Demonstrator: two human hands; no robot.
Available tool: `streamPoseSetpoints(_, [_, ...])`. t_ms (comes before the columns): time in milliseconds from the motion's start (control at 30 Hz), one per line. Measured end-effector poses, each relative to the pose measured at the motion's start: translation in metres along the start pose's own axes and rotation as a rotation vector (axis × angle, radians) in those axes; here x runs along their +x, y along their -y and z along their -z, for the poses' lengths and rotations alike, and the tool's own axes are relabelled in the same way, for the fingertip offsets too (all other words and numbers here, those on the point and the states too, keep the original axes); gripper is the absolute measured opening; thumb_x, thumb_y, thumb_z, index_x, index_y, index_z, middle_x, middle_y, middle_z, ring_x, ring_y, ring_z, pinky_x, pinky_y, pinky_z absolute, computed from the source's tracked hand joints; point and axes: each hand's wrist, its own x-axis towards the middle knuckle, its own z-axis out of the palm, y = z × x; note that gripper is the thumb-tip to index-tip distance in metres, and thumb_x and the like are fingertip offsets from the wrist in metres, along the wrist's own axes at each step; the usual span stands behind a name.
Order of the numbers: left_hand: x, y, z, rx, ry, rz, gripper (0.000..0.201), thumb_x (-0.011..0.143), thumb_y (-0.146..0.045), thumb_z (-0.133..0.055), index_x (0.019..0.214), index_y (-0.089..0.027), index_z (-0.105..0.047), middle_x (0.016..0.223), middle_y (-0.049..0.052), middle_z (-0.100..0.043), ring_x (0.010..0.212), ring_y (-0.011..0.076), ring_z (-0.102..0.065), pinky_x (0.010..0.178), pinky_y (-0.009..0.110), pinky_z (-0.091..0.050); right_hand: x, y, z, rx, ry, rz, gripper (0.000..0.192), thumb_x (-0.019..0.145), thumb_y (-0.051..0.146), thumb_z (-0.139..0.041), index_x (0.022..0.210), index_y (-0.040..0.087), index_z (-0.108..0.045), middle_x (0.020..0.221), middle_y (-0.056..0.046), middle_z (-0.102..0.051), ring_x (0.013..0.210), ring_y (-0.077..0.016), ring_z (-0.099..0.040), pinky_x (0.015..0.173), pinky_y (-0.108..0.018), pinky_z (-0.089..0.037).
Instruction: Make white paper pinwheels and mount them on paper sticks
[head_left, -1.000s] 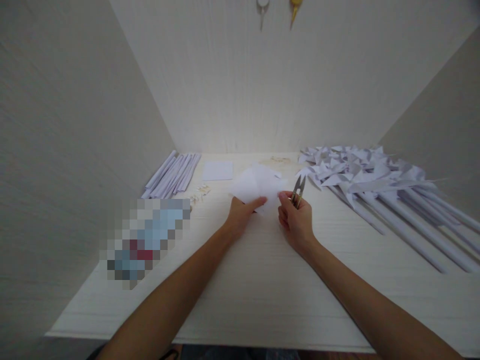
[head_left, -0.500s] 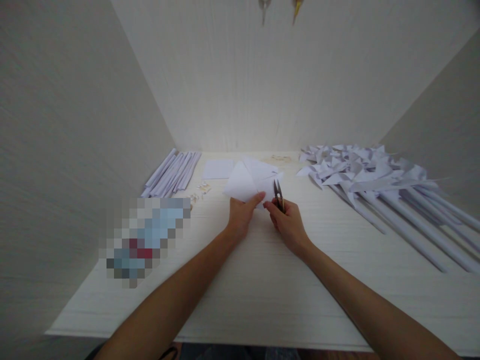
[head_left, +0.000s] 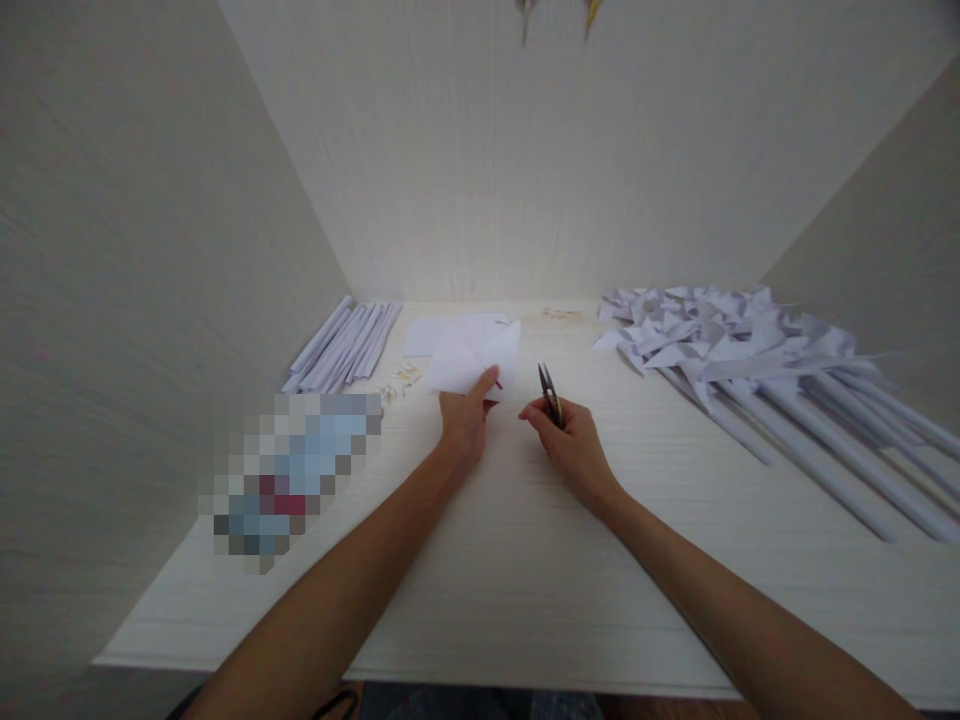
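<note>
My left hand [head_left: 466, 415] pinches the near edge of a square white paper sheet [head_left: 469, 358], thumb on top. A slit shows at the sheet's far right corner, and another lies beside the thumb. To the right, apart from the sheet, my right hand [head_left: 566, 432] is closed around small thread snips [head_left: 550, 392]. Their blades point away from me, slightly parted. Flat behind the held sheet lies more white paper [head_left: 418, 338], partly covered by it.
Rolled white paper sticks [head_left: 345, 345] lie at the back left. Small pale pieces [head_left: 401, 378] are scattered nearby, beside a pixelated blue item [head_left: 307, 470]. White paper pinwheels [head_left: 720, 335] on sticks are heaped at the right. Walls enclose the table [head_left: 510, 560].
My left hand has moved left with the paper, which has turned and now lies flatter and squarer. My right hand stays nearly in place with the snips, now farther from the sheet.
</note>
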Motion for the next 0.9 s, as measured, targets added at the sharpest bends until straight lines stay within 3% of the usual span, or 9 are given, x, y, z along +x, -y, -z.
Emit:
streamPoseSetpoints(167, [-0.004,-0.003,-0.001,0.005,0.084,0.055,0.024,0.051,-0.017,-0.07,0.072,-0.014,-0.061,0.072,0.0,-0.065,0.062,0.0094,-0.058,0.056,0.021,-0.046,0.002,-0.003,0.001,0.077,-0.079,-0.02,0.014,0.067,0.031,-0.06,0.067,0.017,-0.058,0.044,0.008,-0.037,0.039,-0.0068,-0.03,0.039,-0.022,-0.021])
streamPoseSetpoints(400, [-0.004,0.004,0.002,0.164,0.162,0.005,0.033,0.051,-0.025,-0.072,0.081,-0.014,-0.064,0.076,0.004,-0.067,0.064,0.0136,-0.059,0.056,0.025,-0.048,0.004,-0.003,0.0,0.077,-0.046,0.013,0.011,0.062,0.028,-0.063,0.062,0.017,-0.06,0.043,0.008,-0.035,0.04,-0.0061,-0.029,0.039,-0.022,-0.022])
streamPoseSetpoints(900, [-0.003,0.007,0.004,0.291,0.199,-0.068,0.022,0.052,-0.025,-0.072,0.07,-0.013,-0.064,0.063,0.002,-0.064,0.056,0.0125,-0.057,0.054,0.024,-0.047,0.004,0.002,0.0,0.073,-0.075,0.01,0.02,0.055,0.03,-0.07,0.055,0.017,-0.055,0.041,0.009,-0.033,0.041,-0.0056,-0.027,0.041,-0.022,-0.021])
